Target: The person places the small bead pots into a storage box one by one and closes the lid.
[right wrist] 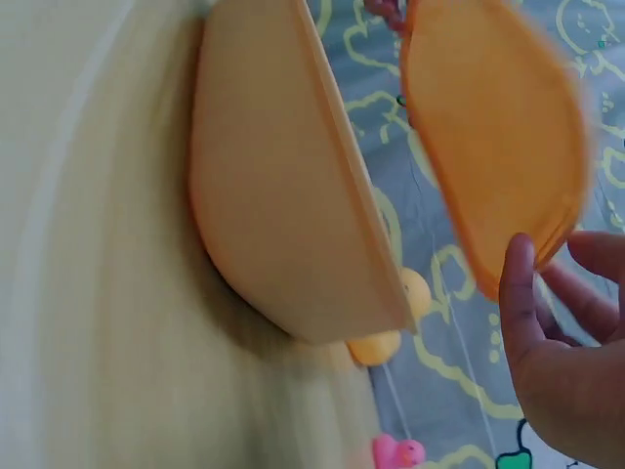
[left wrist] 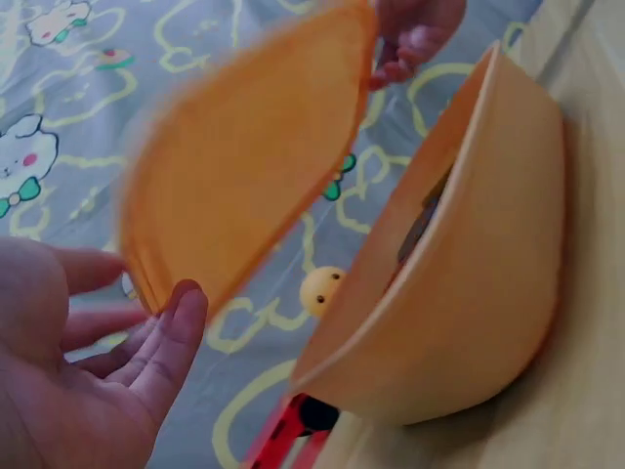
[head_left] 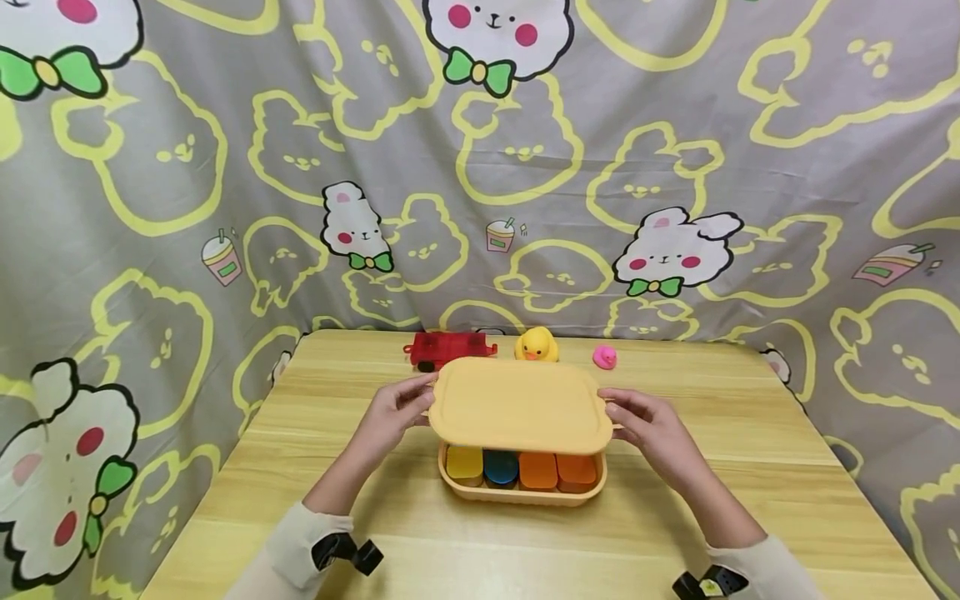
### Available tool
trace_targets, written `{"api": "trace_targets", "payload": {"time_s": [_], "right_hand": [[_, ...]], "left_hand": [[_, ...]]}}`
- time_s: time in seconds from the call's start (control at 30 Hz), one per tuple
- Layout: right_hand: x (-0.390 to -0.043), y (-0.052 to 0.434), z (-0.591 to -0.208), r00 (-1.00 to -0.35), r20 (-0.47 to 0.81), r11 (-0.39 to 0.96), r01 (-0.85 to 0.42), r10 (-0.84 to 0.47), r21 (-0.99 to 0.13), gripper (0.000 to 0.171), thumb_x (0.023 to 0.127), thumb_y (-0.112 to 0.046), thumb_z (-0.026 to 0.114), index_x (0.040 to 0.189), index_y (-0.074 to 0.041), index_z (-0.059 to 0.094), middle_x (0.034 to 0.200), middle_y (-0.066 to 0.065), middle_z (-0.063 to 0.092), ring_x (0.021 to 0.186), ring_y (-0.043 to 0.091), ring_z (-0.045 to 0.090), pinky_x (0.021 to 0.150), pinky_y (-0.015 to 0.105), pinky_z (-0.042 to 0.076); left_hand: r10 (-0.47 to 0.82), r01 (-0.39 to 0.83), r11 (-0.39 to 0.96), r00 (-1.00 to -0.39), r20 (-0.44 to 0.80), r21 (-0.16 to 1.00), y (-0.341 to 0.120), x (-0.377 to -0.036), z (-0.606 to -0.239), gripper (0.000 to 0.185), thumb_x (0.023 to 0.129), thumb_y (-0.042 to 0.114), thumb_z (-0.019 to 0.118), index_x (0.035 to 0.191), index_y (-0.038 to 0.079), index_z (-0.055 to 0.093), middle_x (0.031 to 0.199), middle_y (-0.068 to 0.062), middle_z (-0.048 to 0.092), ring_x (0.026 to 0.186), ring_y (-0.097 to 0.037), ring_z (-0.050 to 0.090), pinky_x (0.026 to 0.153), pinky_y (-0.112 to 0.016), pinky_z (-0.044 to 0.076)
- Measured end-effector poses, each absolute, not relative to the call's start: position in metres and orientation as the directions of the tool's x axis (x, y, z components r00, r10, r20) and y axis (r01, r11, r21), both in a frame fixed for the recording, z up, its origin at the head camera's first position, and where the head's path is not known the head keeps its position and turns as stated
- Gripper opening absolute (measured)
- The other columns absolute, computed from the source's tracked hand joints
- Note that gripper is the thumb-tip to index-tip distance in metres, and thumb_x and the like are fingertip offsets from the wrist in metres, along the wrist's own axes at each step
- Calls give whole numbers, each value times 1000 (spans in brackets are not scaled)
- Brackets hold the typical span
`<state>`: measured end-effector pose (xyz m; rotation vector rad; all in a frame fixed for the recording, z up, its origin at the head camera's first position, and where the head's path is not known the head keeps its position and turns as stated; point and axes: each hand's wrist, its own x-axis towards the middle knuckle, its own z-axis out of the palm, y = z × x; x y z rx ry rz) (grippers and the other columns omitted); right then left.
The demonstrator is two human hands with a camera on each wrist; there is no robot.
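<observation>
A pale orange lid [head_left: 522, 406] is held level between both hands, raised above a matching storage box [head_left: 517, 497]. My left hand [head_left: 394, 408] pinches the lid's left end, its thumb and fingers at the edge in the left wrist view. The right hand [head_left: 651, 429] pinches the opposite end likewise. Under the lid's near edge, the box shows a yellow block [head_left: 465, 465], a blue piece [head_left: 501, 468] and two orange blocks [head_left: 538, 472] in a row. The lid hides the box's back part. Both wrist views show the gap between lid and box rim.
Behind the box, along the table's [head_left: 330, 467] back edge, stand a red toy vehicle [head_left: 450, 348], a yellow rubber duck [head_left: 537, 345] and a small pink duck [head_left: 604, 357]. A grey patterned curtain [head_left: 540, 167] hangs right behind the table and along its sides.
</observation>
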<state>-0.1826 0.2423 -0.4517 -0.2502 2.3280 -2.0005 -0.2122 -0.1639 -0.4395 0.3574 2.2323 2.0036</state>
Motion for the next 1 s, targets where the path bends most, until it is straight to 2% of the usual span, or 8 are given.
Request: {"api": "trace_targets", "payload": {"time_s": [0.13,0.27,0.4,0.5,0.6,0.7,0.83,1.0], "right_hand": [[-177,238,-456,-991,-12,159,-8,-130,-987,58,99,-16,71,148,7,48,128,24,65,104,7,68,87,29,60],[-172,237,-460,-990,-42,191,16,-134,-981,64,98,-16,72,151,8,44,133,28,62,105,7,69,88,28,59],[-168,240,-461,-978,-37,278,-23,-207,-960,75,94,-17,78,154,6,40,137,24,60,108,10,66,88,26,57],[-164,242,-461,-961,-22,359,-83,-277,-930,89,88,-20,84,158,3,35,140,19,56,113,21,60,90,28,56],[-160,241,-460,-949,-11,425,-132,-317,-896,100,83,-23,89,161,1,31,141,16,52,119,29,53,93,36,56],[-158,240,-459,-949,-11,472,-146,-314,-869,104,80,-25,91,161,1,30,138,14,51,122,32,49,94,41,56],[-157,242,-460,-953,-22,515,-144,-303,-845,103,79,-26,91,159,3,32,133,12,54,123,31,49,94,41,56],[-155,245,-464,-950,-34,520,-139,-309,-843,103,79,-28,91,159,3,33,132,12,54,122,29,49,92,33,56]], "left_hand": [[244,53,88,-969,30,995,-163,-207,-447,55,100,5,66,150,-7,47,137,-30,60,103,-12,71,84,-30,61],[314,77,165,-949,22,983,-168,-202,-454,68,95,9,75,154,-3,43,144,-26,57,113,-23,69,86,-28,59],[418,172,279,-907,42,945,-175,-198,-460,95,86,16,86,162,2,31,153,-24,48,127,-37,59,97,-38,56],[429,247,370,-901,72,896,-176,-195,-465,107,78,22,90,163,4,27,157,-19,45,134,-39,53,104,-49,52],[395,303,480,-913,106,823,-173,-190,-470,108,74,30,89,162,5,31,154,-15,50,138,-35,50,106,-52,49],[365,321,550,-923,124,771,-169,-185,-476,105,73,32,88,161,7,36,153,-14,52,138,-33,51,107,-51,48],[351,328,566,-926,139,756,-166,-179,-483,101,75,34,86,160,8,38,155,-16,50,137,-35,51,107,-52,47],[365,362,542,-914,175,759,-165,-176,-491,99,77,38,83,159,6,39,152,-14,51,137,-35,51,105,-54,48]]}}
